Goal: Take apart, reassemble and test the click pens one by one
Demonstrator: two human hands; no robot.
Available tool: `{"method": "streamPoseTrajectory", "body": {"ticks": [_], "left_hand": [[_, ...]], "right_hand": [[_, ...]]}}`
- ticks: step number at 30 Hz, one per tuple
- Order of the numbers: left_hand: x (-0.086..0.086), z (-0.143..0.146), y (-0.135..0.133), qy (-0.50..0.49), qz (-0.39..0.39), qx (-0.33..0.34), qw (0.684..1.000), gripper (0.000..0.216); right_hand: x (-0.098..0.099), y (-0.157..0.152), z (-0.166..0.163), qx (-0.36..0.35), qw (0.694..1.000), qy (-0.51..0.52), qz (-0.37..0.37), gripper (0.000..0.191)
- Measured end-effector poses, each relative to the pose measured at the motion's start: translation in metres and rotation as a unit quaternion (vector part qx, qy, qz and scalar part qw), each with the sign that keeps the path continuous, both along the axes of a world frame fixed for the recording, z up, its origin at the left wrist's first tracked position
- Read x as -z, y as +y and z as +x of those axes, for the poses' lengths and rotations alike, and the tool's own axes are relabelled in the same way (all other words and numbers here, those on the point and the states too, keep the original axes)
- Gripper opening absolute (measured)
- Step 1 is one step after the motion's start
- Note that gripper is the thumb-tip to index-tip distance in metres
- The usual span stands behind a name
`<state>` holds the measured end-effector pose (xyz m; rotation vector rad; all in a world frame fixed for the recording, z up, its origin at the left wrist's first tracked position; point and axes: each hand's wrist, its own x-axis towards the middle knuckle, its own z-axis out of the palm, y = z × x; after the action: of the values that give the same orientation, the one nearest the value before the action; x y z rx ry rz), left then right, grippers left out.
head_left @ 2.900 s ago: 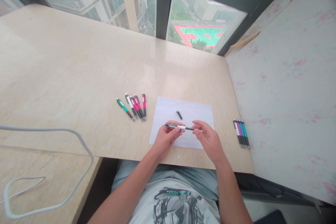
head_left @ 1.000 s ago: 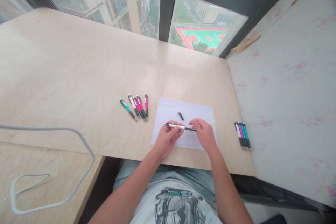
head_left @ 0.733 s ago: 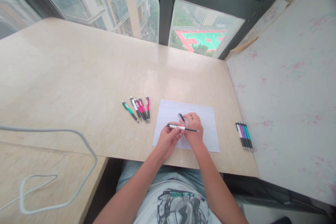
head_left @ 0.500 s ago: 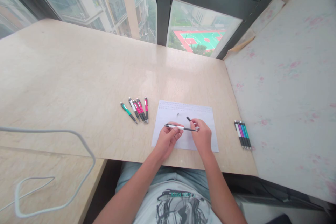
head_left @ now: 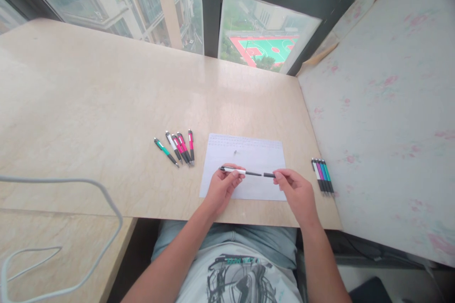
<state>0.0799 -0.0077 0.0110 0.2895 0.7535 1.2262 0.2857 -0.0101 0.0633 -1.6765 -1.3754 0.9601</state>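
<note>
My left hand (head_left: 223,188) pinches a white and black pen (head_left: 234,170) by its barrel, held level over a white sheet of paper (head_left: 249,151). The pen's thin dark front sticks out to the right. My right hand (head_left: 297,191) pinches a small black pen tip piece (head_left: 269,175) right at the end of that thin front. Whether the piece touches the pen I cannot tell. A tiny dark bit (head_left: 235,152) lies on the paper farther up.
Several pens, pink, white and green (head_left: 176,147), lie in a fan left of the paper. Several more pens (head_left: 323,176) lie side by side near the table's right edge. A white cable (head_left: 106,199) loops over the lower left. Windows run behind the table.
My right hand reached up to the small black piece on the paper, picked it up, and brought it to the front end of the pen. My left hand kept hold of the pen.
</note>
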Motion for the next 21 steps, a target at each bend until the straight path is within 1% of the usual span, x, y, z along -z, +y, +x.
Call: {"method": "streamPoseTrajectory", "body": {"ticks": [4,8,14,17,19,21], "left_hand": [[-0.001,0.0,0.0,-0.005,-0.007,-0.013,1.0,0.017],[-0.003,0.0,-0.001,-0.005,0.0,0.002,1.0,0.017],[-0.004,-0.001,-0.003,-0.013,0.006,0.006,1.0,0.018],[-0.003,-0.002,-0.003,-0.025,-0.006,-0.002,1.0,0.019],[-0.003,-0.003,-0.002,-0.033,-0.011,-0.007,0.999,0.019],[-0.003,-0.004,-0.001,-0.042,-0.011,-0.01,0.999,0.018]], "right_hand": [[-0.001,0.002,-0.017,-0.026,0.999,-0.017,0.024,0.028],[-0.002,0.003,-0.029,-0.057,0.996,-0.048,0.05,0.021],[-0.004,0.002,-0.043,-0.104,0.993,-0.041,0.048,0.018],[0.0,0.006,-0.04,-0.091,0.995,0.0,0.026,0.027],[0.007,0.013,-0.035,-0.066,0.997,0.043,0.019,0.032],[0.015,0.022,-0.033,-0.046,0.997,0.06,0.012,0.034]]}}
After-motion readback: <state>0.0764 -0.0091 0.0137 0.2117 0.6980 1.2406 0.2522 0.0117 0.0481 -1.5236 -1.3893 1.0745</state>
